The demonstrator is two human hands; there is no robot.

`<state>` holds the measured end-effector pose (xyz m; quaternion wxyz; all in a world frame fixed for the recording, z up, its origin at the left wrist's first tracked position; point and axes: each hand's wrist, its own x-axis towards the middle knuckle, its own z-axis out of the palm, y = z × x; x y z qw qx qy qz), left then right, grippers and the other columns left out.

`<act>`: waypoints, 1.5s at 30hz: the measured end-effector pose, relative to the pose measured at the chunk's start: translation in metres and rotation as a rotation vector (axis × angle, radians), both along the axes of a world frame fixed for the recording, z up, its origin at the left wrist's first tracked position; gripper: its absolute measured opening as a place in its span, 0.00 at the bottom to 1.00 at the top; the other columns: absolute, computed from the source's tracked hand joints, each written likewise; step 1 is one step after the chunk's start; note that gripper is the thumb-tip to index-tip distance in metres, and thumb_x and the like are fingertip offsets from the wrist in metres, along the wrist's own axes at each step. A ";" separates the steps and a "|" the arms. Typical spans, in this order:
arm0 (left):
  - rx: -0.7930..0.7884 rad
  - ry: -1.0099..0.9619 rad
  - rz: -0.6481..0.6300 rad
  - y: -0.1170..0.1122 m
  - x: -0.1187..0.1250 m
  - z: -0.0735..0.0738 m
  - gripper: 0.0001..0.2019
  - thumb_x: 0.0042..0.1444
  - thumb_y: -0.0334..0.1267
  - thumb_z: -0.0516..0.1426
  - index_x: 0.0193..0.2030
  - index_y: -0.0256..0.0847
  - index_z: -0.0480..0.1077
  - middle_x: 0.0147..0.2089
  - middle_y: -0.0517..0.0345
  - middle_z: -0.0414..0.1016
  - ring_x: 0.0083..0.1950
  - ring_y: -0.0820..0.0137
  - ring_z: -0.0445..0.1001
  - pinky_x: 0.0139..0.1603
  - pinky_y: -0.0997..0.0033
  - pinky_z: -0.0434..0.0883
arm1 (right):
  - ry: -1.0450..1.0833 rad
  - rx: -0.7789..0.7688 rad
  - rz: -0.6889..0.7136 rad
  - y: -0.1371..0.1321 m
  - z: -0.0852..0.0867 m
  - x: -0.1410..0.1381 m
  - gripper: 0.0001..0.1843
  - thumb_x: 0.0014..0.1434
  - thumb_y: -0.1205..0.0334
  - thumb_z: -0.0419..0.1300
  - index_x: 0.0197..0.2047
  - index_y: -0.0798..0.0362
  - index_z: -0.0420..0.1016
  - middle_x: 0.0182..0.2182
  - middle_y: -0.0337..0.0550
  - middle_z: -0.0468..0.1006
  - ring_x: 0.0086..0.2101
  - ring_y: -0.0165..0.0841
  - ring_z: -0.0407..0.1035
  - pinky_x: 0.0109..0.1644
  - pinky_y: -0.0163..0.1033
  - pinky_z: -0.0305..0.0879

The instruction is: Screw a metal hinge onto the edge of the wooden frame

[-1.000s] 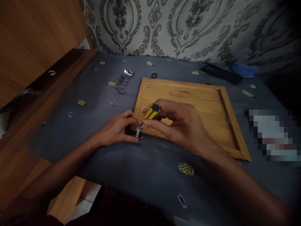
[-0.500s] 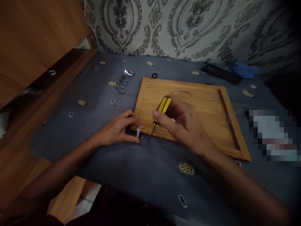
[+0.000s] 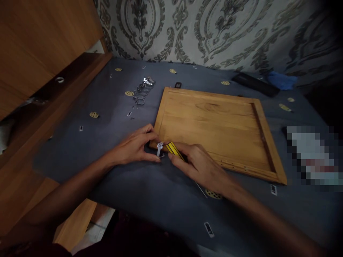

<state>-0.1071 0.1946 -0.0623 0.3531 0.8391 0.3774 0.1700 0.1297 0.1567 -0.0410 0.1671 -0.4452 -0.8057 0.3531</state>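
Observation:
My left hand (image 3: 135, 144) is at the near left corner of a framed wooden panel (image 3: 206, 121), thumb and fingers closed around a small silver metal latch (image 3: 159, 148) at the panel's edge. Just right of it, my right hand (image 3: 198, 166) grips a screwdriver (image 3: 174, 150) with a yellow and black handle. The handle end points at the latch, while the thin shaft sticks out below the palm toward the lower right. My right fingers cover part of the panel's near edge, where small holes show.
Metal latches (image 3: 147, 84) and loose screws (image 3: 135, 107) lie left of the panel on the blue-grey patterned cloth (image 3: 112, 189). A black case (image 3: 255, 85) and a blue cloth (image 3: 282, 80) are at the back right. Wooden furniture (image 3: 48, 53) borders the left, a patterned wall the back.
My right hand has come down and left to the latch. The screwdriver has turned round in it, its shaft now pointing to the lower right. The left hand holds its place.

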 end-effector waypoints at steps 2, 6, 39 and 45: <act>0.003 -0.013 -0.003 0.000 0.000 -0.001 0.21 0.54 0.51 0.71 0.47 0.41 0.75 0.46 0.57 0.67 0.47 0.66 0.69 0.47 0.68 0.69 | -0.063 0.009 0.014 -0.001 0.002 -0.002 0.14 0.68 0.58 0.51 0.41 0.54 0.76 0.27 0.40 0.77 0.25 0.31 0.66 0.32 0.38 0.56; 0.002 -0.019 -0.002 0.000 0.000 -0.002 0.20 0.54 0.51 0.71 0.47 0.41 0.75 0.47 0.57 0.67 0.48 0.66 0.70 0.47 0.68 0.69 | -0.210 0.047 0.041 -0.002 0.004 -0.005 0.12 0.67 0.62 0.52 0.43 0.54 0.77 0.28 0.41 0.78 0.25 0.31 0.67 0.32 0.38 0.55; 0.001 -0.055 0.025 -0.004 -0.002 -0.004 0.22 0.55 0.51 0.70 0.52 0.44 0.75 0.48 0.57 0.67 0.48 0.66 0.71 0.48 0.67 0.71 | -0.042 0.001 0.082 0.003 0.003 0.008 0.14 0.68 0.56 0.53 0.41 0.53 0.77 0.26 0.40 0.77 0.24 0.31 0.67 0.29 0.37 0.57; -0.021 -0.014 0.035 -0.003 -0.001 -0.001 0.21 0.54 0.49 0.71 0.49 0.43 0.74 0.49 0.57 0.66 0.49 0.65 0.70 0.47 0.67 0.70 | 0.459 0.035 -0.339 0.016 0.030 0.015 0.15 0.65 0.46 0.63 0.35 0.49 0.75 0.27 0.38 0.76 0.27 0.31 0.72 0.27 0.36 0.68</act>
